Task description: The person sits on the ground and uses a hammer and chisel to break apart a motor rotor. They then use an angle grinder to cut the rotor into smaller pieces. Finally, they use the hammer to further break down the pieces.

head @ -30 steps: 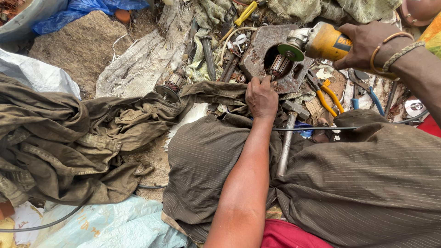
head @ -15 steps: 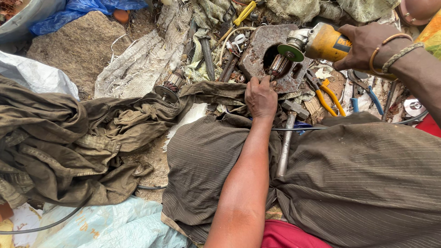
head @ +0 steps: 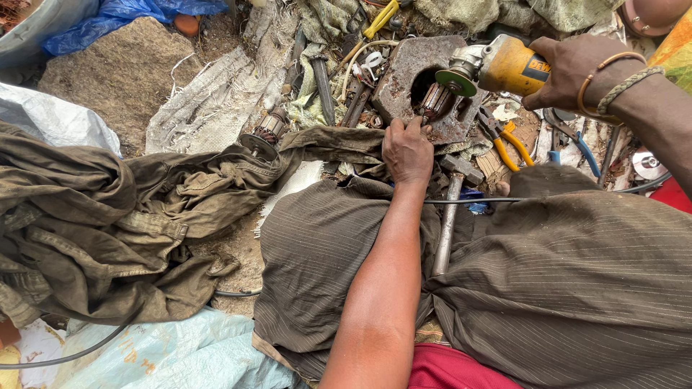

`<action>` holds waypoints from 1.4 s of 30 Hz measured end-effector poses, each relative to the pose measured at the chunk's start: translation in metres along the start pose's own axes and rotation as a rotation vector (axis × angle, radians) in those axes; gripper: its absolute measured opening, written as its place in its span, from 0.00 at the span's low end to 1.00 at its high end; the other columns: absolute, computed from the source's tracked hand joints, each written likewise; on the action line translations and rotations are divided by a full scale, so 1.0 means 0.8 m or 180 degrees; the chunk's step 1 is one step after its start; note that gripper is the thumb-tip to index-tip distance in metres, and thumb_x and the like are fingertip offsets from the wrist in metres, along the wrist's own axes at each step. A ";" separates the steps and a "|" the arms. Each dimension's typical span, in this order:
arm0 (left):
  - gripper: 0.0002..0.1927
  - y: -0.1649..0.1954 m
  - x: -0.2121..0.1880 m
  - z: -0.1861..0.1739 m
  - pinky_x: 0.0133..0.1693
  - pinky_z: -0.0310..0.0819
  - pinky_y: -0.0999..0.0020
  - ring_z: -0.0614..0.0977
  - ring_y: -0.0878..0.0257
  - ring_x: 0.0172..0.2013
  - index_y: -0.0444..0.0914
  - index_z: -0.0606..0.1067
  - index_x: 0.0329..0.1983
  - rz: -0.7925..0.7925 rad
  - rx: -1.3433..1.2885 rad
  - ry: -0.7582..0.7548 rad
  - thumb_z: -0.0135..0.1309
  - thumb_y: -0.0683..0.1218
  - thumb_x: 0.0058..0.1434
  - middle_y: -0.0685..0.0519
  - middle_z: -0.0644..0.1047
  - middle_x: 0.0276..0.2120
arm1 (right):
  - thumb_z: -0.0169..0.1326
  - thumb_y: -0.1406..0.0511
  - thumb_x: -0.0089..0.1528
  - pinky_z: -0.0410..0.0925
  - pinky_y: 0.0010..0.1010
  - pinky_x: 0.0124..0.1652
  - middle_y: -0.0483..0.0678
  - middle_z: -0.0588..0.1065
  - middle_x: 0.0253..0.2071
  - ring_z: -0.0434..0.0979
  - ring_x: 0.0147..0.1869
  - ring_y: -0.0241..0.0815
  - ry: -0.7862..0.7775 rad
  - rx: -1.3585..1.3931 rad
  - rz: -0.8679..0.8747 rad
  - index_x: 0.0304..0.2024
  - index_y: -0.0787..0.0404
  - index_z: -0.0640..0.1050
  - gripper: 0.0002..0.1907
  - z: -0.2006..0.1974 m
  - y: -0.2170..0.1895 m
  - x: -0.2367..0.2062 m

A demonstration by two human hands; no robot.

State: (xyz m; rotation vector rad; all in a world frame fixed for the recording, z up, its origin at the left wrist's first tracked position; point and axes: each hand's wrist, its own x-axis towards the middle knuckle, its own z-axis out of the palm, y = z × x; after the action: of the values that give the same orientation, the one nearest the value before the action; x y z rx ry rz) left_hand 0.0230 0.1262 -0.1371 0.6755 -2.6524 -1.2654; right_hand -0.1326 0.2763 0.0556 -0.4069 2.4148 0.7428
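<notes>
Left hand [head: 407, 150] lies flat, fingers together, pressing the rusty metal block [head: 414, 68] just at 6 o'clock from the motor armature [head: 435, 101] in its hollow. Right hand [head: 577, 68] is wrapped around the yellow angle grinder [head: 504, 66], its disc at the armature. If the disc kicks or slips, I judge it could cut the near fingers. I count one grinder, two armatures, the second [head: 267, 133] at 9 o'clock, and one hammer [head: 450, 209].

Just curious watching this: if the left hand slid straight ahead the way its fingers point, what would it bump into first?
Probably the rusty metal block: the left hand already rests at its near edge. Just beyond sits the copper-wound motor part under the grinder's disc, though depth is hard to judge.
</notes>
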 end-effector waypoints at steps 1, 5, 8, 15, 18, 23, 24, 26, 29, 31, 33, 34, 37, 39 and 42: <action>0.12 0.000 0.000 0.001 0.40 0.76 0.61 0.78 0.58 0.40 0.42 0.83 0.45 0.0006 0.0025 0.0023 0.60 0.51 0.63 0.53 0.75 0.36 | 0.67 0.42 0.53 0.79 0.46 0.41 0.59 0.83 0.39 0.86 0.40 0.58 -0.0003 -0.0014 0.0007 0.71 0.54 0.68 0.49 -0.001 -0.001 -0.001; 0.11 -0.002 -0.002 0.004 0.41 0.76 0.61 0.79 0.58 0.40 0.41 0.83 0.45 -0.0004 0.0006 0.0016 0.60 0.50 0.63 0.53 0.75 0.37 | 0.66 0.42 0.55 0.79 0.47 0.40 0.60 0.83 0.38 0.86 0.40 0.57 -0.0028 -0.0086 0.0016 0.71 0.54 0.68 0.48 -0.006 -0.004 -0.004; 0.11 -0.003 -0.003 0.005 0.42 0.77 0.62 0.79 0.58 0.42 0.41 0.83 0.46 0.0082 0.0073 0.0178 0.60 0.46 0.62 0.52 0.75 0.39 | 0.66 0.42 0.54 0.78 0.47 0.40 0.59 0.83 0.39 0.85 0.40 0.58 0.0077 -0.0084 -0.0065 0.71 0.52 0.69 0.48 -0.012 -0.007 -0.004; 0.10 0.001 -0.001 -0.003 0.40 0.76 0.59 0.79 0.54 0.41 0.40 0.83 0.44 0.0104 0.0047 0.0201 0.62 0.46 0.60 0.50 0.75 0.38 | 0.65 0.41 0.54 0.79 0.47 0.40 0.60 0.83 0.41 0.86 0.41 0.58 0.0031 -0.0108 -0.0004 0.74 0.51 0.65 0.51 -0.013 -0.014 0.001; 0.10 0.002 0.000 -0.005 0.40 0.76 0.60 0.79 0.57 0.40 0.40 0.83 0.45 -0.0011 -0.0083 -0.0007 0.62 0.48 0.62 0.51 0.75 0.36 | 0.66 0.41 0.54 0.79 0.47 0.41 0.60 0.82 0.41 0.86 0.41 0.59 0.0100 -0.0115 -0.0062 0.75 0.52 0.65 0.52 -0.010 -0.011 0.004; 0.11 -0.001 -0.003 0.000 0.40 0.76 0.60 0.79 0.55 0.40 0.41 0.83 0.44 0.0080 -0.0014 0.0180 0.62 0.48 0.60 0.51 0.76 0.37 | 0.66 0.42 0.53 0.78 0.47 0.43 0.60 0.83 0.40 0.86 0.42 0.59 0.0021 -0.0079 -0.0055 0.72 0.53 0.68 0.49 -0.008 -0.004 -0.003; 0.10 -0.001 -0.003 0.001 0.41 0.76 0.59 0.79 0.55 0.41 0.41 0.83 0.43 0.0140 0.0003 0.0277 0.62 0.48 0.60 0.50 0.76 0.38 | 0.66 0.42 0.53 0.78 0.47 0.44 0.60 0.83 0.40 0.86 0.42 0.59 -0.0031 -0.0090 -0.0029 0.72 0.53 0.68 0.49 -0.009 -0.001 -0.006; 0.11 -0.002 -0.003 0.001 0.40 0.76 0.60 0.79 0.56 0.39 0.40 0.83 0.44 0.0079 -0.0039 0.0173 0.62 0.49 0.61 0.51 0.76 0.37 | 0.66 0.44 0.53 0.78 0.47 0.44 0.60 0.83 0.40 0.86 0.43 0.59 -0.0117 -0.0107 0.0024 0.73 0.51 0.67 0.49 -0.011 0.004 -0.015; 0.11 -0.002 0.000 -0.001 0.42 0.74 0.60 0.78 0.58 0.39 0.41 0.82 0.48 -0.0098 -0.0001 -0.0214 0.60 0.49 0.66 0.52 0.77 0.39 | 0.66 0.43 0.52 0.77 0.47 0.45 0.60 0.83 0.41 0.85 0.43 0.59 0.0154 0.0017 -0.0091 0.71 0.52 0.70 0.48 -0.013 0.013 -0.027; 0.15 0.001 0.003 -0.003 0.44 0.72 0.58 0.78 0.57 0.41 0.40 0.81 0.51 -0.0133 0.0014 -0.0248 0.61 0.51 0.64 0.50 0.77 0.41 | 0.65 0.43 0.54 0.77 0.46 0.45 0.60 0.83 0.40 0.85 0.43 0.59 0.0044 0.0030 0.0033 0.72 0.52 0.69 0.48 -0.014 0.015 -0.031; 0.26 0.004 0.006 -0.004 0.45 0.70 0.55 0.76 0.53 0.44 0.37 0.78 0.54 -0.0047 -0.0010 -0.0020 0.66 0.54 0.56 0.46 0.76 0.43 | 0.65 0.42 0.54 0.76 0.47 0.45 0.61 0.83 0.40 0.84 0.43 0.59 0.0081 0.0059 0.0098 0.71 0.53 0.69 0.48 -0.017 0.017 -0.033; 0.27 0.005 0.008 -0.004 0.46 0.69 0.56 0.75 0.53 0.45 0.38 0.78 0.54 0.0049 -0.0029 -0.0038 0.66 0.54 0.54 0.45 0.76 0.44 | 0.65 0.42 0.53 0.77 0.48 0.44 0.61 0.83 0.40 0.84 0.43 0.60 0.0147 0.0074 0.0084 0.70 0.53 0.70 0.48 -0.017 0.018 -0.033; 0.29 0.005 0.012 -0.002 0.48 0.68 0.54 0.74 0.52 0.48 0.40 0.76 0.55 0.0213 0.0048 -0.0068 0.65 0.54 0.51 0.45 0.75 0.47 | 0.65 0.40 0.54 0.77 0.48 0.44 0.60 0.83 0.40 0.85 0.42 0.59 0.0006 0.0018 0.0140 0.66 0.55 0.73 0.45 -0.018 0.016 -0.034; 0.27 0.004 0.015 0.003 0.49 0.68 0.51 0.75 0.51 0.49 0.42 0.76 0.56 0.0310 0.0187 -0.0045 0.64 0.53 0.53 0.46 0.76 0.47 | 0.65 0.40 0.54 0.77 0.48 0.43 0.61 0.83 0.40 0.85 0.41 0.59 0.0114 0.0024 0.0155 0.67 0.54 0.73 0.45 -0.019 0.017 -0.035; 0.22 0.000 0.016 0.013 0.52 0.68 0.51 0.74 0.52 0.52 0.44 0.75 0.56 0.0164 0.0284 -0.0242 0.62 0.56 0.63 0.49 0.76 0.50 | 0.66 0.41 0.53 0.77 0.47 0.43 0.61 0.82 0.40 0.84 0.42 0.59 0.0278 0.0136 0.0058 0.72 0.52 0.69 0.49 -0.016 0.015 -0.035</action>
State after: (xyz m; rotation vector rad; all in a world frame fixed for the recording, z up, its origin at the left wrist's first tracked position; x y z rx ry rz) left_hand 0.0082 0.1275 -0.1446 0.5777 -2.7829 -1.1888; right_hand -0.1208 0.2814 0.0860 -0.4087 2.5145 0.6933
